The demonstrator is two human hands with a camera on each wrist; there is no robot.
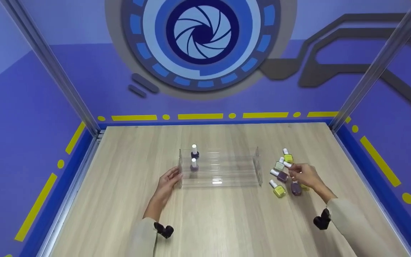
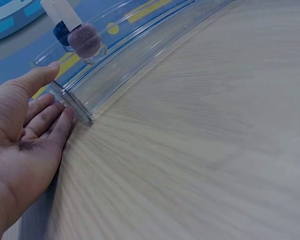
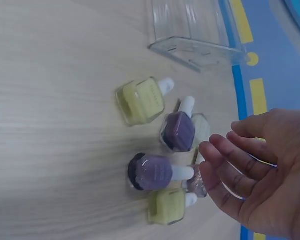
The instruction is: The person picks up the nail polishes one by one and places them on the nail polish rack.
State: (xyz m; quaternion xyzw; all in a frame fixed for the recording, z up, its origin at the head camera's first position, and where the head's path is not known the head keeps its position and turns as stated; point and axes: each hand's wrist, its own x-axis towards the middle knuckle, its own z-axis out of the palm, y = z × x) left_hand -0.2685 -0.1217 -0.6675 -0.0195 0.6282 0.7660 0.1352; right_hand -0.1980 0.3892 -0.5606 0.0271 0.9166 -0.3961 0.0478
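Note:
A clear acrylic rack [image 1: 219, 180] stands mid-table; at its left end are a dark nail polish bottle [image 1: 195, 155] and a mauve nail polish bottle [image 2: 85, 41]. My left hand [image 1: 167, 184] holds the rack's left end panel, thumb at the edge and fingers along the outer side. On the right, my right hand [image 1: 306, 175] hovers over loose nail polish bottles, fingers loosely bent and apart. Nearest its fingertips is a glittery bottle [image 3: 196, 183] with a white cap [image 1: 287, 165]. Close by lie a purple bottle [image 3: 155, 171] and another purple bottle [image 1: 282, 176].
Yellow bottles lie at the group's front [image 1: 279, 191] and back [image 1: 288, 157]; another yellow bottle [image 3: 167, 206] is partly hidden by the right hand in the head view. A pale green bottle [image 1: 279, 165] lies among them. Blue walls and metal posts [image 1: 373, 71] bound the wooden table [image 1: 219, 221].

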